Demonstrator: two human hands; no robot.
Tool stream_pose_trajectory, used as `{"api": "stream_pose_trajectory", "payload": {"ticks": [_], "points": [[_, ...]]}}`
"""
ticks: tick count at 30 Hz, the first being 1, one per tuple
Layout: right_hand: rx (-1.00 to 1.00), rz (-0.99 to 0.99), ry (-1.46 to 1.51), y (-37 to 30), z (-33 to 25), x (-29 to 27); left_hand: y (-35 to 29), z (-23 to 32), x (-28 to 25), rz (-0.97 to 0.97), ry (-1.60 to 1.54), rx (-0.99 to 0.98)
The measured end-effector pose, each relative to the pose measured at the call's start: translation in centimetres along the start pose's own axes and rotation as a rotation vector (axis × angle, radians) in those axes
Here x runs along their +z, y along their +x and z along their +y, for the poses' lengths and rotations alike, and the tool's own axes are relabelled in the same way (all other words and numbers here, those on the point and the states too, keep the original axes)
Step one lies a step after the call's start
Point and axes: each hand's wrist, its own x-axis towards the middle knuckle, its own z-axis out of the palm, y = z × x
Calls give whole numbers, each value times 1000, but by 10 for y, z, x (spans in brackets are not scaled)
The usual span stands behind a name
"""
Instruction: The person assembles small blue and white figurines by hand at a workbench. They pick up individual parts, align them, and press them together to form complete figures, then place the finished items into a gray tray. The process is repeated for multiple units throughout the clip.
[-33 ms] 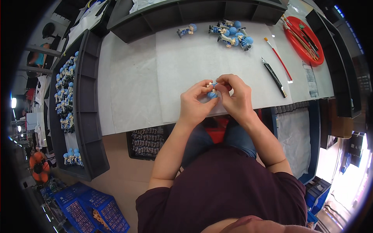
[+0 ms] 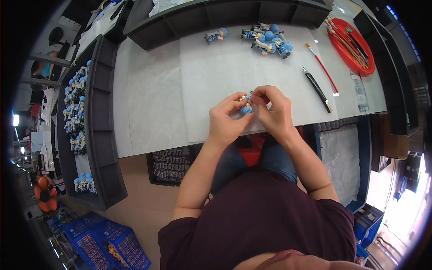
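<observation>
A small toy figurine [image 2: 245,110] with a blue-haired head is held over the near part of the table, its head toward me. My left hand [image 2: 226,120] pinches it from the left between thumb and fingers. From the right, the bent fingers and thumb of my right hand [image 2: 275,113] close on the figurine's body, which they partly hide. Farther off on the white sheet [image 2: 207,67], a single figurine [image 2: 217,35] lies apart. To its right is a loose pile of similar figurines [image 2: 267,39].
Right of my hands lie a black-handled craft knife [image 2: 317,90] and a red paintbrush [image 2: 324,69]. A red oval tray [image 2: 370,67] holds brushes. On the left, a dark tray [image 2: 100,108] carries rows of figurines; another dark tray [image 2: 180,26] borders the table's far side.
My right fingers have shifted very slightly at the figurine. Everything else on the table stays where it was.
</observation>
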Motion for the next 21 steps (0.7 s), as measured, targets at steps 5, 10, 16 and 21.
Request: {"api": "stream_pose_trajectory", "payload": {"ticks": [5,10,16,21], "points": [[15,51,46,-1,-7,-2,0,0,0,-4,-35,4],[-58,52,-7,-8,-3,3,-3,-1,0,-3,3,13],[-54,78,-49,3,7,0,0,1,0,-4,46,26],[-21,52,57,-1,-12,-7,0,-2,0,6,-32,24]]}}
